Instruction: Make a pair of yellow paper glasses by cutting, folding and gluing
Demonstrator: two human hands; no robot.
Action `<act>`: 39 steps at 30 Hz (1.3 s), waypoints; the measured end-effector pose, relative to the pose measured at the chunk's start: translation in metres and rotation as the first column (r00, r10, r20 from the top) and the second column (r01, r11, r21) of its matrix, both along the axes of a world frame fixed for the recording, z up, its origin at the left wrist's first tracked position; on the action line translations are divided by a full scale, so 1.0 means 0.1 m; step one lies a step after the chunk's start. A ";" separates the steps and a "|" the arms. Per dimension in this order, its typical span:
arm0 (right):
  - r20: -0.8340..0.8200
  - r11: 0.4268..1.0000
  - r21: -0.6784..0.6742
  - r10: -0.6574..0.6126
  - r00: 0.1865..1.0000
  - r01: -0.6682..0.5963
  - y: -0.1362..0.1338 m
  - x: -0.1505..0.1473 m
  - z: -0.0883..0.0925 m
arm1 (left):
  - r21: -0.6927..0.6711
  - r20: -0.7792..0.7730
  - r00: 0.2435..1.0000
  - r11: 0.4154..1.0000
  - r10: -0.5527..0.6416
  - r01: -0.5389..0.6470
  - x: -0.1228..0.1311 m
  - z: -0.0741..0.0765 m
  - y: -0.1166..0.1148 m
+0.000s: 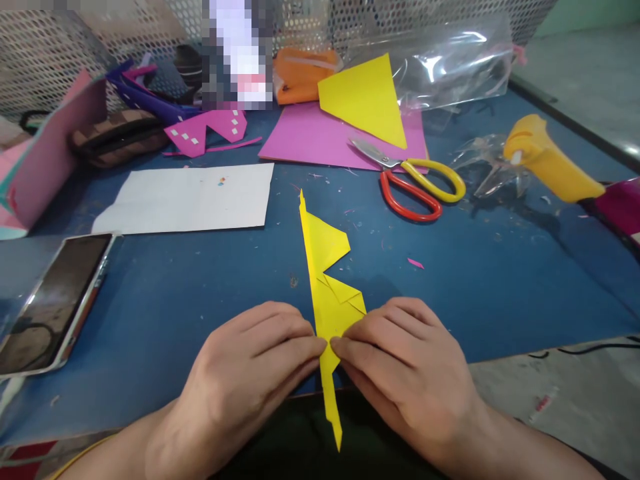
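Observation:
Between my two hands lies a yellow paper cutout (327, 247), long and narrow, with a folded strip down its left edge and angular flaps on its right. My left hand (250, 367) pinches the strip's edge, fingers pressed together. From the other side my right hand (405, 367) pinches the paper close by, its fingertips almost touching the left ones. The cutout's lower end hangs past the table's front edge. Beyond the hands, scissors (387, 161) with one red and one yellow handle rest partly on pink sheets (295, 133).
A white paper (190, 200) and a phone (55, 303) lie at the left. Behind them are a pink dotted cutout (207, 131) and a brown pouch (120, 137). A yellow sheet (365, 97) lies on the pink ones. At the right is a yellow glue gun (550, 160).

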State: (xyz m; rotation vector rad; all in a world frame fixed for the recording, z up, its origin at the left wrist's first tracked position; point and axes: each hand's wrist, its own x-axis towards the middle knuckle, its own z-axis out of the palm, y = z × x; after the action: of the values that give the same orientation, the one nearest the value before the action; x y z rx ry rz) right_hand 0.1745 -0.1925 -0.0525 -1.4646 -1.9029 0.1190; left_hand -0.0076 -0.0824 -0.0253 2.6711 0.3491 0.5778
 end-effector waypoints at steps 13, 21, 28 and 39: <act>0.060 0.997 -0.046 -0.055 0.997 0.058 0.01 0.05 0.04 | -0.007 -0.001 1.000 1.000 -0.008 0.008 -0.02 -0.05 -0.01; -0.017 0.998 -0.021 -0.061 0.998 0.060 0.05 0.05 0.02 | -0.016 0.011 1.000 1.000 -0.004 0.004 0.01 -0.02 0.02; -0.048 0.997 -0.027 -0.069 0.996 0.067 0.01 0.06 0.02 | 0.007 -0.019 0.999 0.999 0.037 -0.037 0.03 -0.04 0.01; -0.055 0.996 0.003 -0.088 0.995 0.088 0.02 0.05 0.02 | 0.342 -0.063 0.994 0.934 -0.086 0.102 -0.15 -0.06 -0.07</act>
State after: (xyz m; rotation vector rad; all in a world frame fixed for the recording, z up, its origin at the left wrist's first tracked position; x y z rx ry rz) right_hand 0.1793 -0.1908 -0.0509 -1.5241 -1.7911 0.1119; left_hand -0.0223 -0.0898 -0.0312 3.0225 0.1397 0.5941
